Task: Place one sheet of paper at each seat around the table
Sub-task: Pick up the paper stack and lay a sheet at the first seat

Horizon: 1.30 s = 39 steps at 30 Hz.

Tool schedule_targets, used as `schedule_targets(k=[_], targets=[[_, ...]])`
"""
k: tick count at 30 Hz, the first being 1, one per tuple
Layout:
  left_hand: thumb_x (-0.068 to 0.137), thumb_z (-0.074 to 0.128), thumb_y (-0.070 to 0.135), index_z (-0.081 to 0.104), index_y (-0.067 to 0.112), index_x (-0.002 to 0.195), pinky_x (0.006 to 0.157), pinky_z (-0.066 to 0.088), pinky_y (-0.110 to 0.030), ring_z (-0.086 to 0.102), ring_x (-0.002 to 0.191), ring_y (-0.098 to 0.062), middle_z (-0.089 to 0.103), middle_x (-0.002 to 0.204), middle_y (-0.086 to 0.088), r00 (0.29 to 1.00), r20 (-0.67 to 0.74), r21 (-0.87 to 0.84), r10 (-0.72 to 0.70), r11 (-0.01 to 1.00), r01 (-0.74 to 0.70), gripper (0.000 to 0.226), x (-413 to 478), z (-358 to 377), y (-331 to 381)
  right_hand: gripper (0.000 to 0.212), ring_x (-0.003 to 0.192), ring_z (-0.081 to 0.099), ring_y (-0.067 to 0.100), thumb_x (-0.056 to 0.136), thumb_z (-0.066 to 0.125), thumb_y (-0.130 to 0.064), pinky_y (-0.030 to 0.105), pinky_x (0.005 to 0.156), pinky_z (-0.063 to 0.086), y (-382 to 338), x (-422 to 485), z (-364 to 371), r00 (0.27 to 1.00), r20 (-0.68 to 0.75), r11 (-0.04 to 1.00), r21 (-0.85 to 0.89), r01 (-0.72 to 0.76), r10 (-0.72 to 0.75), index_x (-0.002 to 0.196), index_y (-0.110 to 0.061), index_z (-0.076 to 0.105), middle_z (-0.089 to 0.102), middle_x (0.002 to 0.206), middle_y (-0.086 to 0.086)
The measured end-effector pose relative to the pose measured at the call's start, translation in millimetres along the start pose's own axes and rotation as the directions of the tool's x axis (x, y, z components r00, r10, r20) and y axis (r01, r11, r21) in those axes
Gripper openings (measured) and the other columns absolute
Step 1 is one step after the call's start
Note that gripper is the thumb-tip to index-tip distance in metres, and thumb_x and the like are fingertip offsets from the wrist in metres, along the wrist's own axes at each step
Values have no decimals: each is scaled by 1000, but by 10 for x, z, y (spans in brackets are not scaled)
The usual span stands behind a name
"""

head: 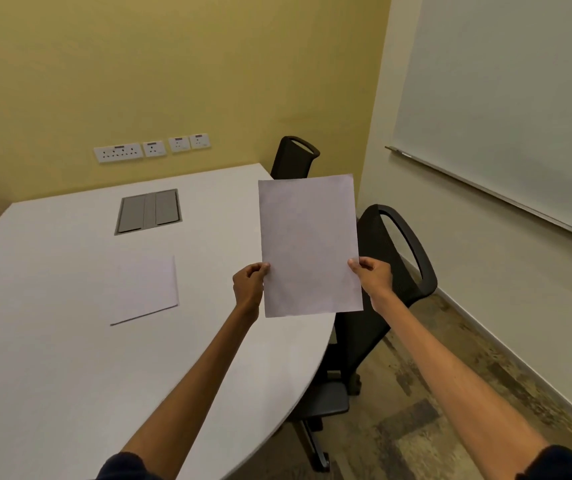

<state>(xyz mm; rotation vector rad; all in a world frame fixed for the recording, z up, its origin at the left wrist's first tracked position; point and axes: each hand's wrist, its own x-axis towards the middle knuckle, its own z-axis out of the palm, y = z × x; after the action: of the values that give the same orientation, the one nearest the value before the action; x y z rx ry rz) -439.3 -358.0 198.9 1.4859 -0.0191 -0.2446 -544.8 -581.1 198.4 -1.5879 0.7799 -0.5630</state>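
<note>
Table (52,341) is white, with a curved right edge. Near chair (392,299) and far chair (293,157), both black, stand at that edge. Held sheet (308,244) is upright above the edge. Flat sheet (144,289) lies on the table. Left hand (248,284) and right hand (372,275) pinch the held sheet's side edges.

Arms stretched forward, the left hand (248,285) and right hand (371,276) pinch opposite edges of a sheet (308,244).

sheet (308,244) upright, pinched by left hand (248,284) and right hand (374,277) | second sheet (144,289) flat on table (52,323)
</note>
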Motion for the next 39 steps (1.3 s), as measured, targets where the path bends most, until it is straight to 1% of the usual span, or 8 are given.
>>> schedule_targets(k=[6, 12, 17, 23, 27, 34, 36, 39], targets=[[91, 64, 12, 71, 1, 98, 94, 53, -53, 65, 101, -33, 70, 105, -13, 999, -51, -21, -5, 1000, 4, 15, 413, 505, -85, 22, 87, 62, 15, 91, 67, -23, 28, 74, 50, 11, 791, -98, 998, 67, 999, -39, 21, -18, 108, -9, 70, 64, 91, -5], [90, 65, 14, 71, 0, 99, 90, 53, -53, 63, 95, -29, 70, 103, -13, 992, -129, -47, -14, 999, 8, 17, 981, 923, -109, 24, 98, 65, 21, 92, 66, -20, 38, 90, 55, -81, 1644, -43, 982, 190, 995, -99, 31, -12, 112, -6, 69, 70, 107, 5], [91, 65, 13, 70, -5, 102, 91, 52, -54, 63, 95, -29, 70, 106, -17, 974, -226, -67, -22, 998, 7, 21, 1316, 1138, -84, 23, 98, 65, 22, 92, 66, -19, 38, 90, 54, -187, 2244, 160, 959, 281, 992, -115, 50, -16, 110, -6, 70, 68, 102, 2], [91, 64, 13, 70, -4, 102, 91, 55, -53, 65, 100, -33, 70, 110, -19, 942, -331, -81, -51, 996, 25, 21, 1568, 1160, -152, 20, 97, 65, 22, 92, 66, -18, 40, 92, 55, -230, 2673, 490, 924, 383, 988, -145, 48, 11, 107, -5, 72, 70, 106, 7], [90, 65, 12, 71, -3, 103, 95, 53, -52, 65, 106, -36, 71, 109, -17, 886, -454, -106, -94, 993, 51, 21, 1679, 1139, -268, 23, 101, 66, 25, 91, 67, -17, 39, 92, 55, -178, 2930, 770, 876, 483, 979, -185, 84, 16, 109, -3, 72, 71, 107, 9], [89, 67, 15, 73, 4, 96, 87, 53, -43, 65, 92, -29, 73, 100, -11, 756, -633, -146, -163, 985, 91, 14, 1817, 1147, -586, 18, 101, 66, 28, 91, 66, -19, 42, 95, 54, -16, 3429, 1302, 726, 683, 954, -266, 138, 86, 100, -5, 73, 72, 106, 10], [89, 68, 15, 73, 3, 96, 88, 54, -43, 65, 91, -29, 72, 99, -11, 697, -688, -178, -202, 978, 108, 15, 1851, 1201, -673, 17, 94, 65, 25, 91, 65, -18, 37, 88, 53, 30, 3589, 1461, 668, 737, 943, -286, 170, 103, 94, -3, 73, 72, 102, 12], [88, 70, 17, 71, 3, 94, 77, 52, -39, 60, 82, -27, 68, 92, -11, 593, -758, -239, -269, 962, 132, 15, 1880, 1326, -826, 22, 83, 59, 22, 90, 64, -17, 34, 77, 48, 108, 3799, 1625, 568, 810, 921, -320, 224, 143, 94, 3, 72, 72, 103, 18]])
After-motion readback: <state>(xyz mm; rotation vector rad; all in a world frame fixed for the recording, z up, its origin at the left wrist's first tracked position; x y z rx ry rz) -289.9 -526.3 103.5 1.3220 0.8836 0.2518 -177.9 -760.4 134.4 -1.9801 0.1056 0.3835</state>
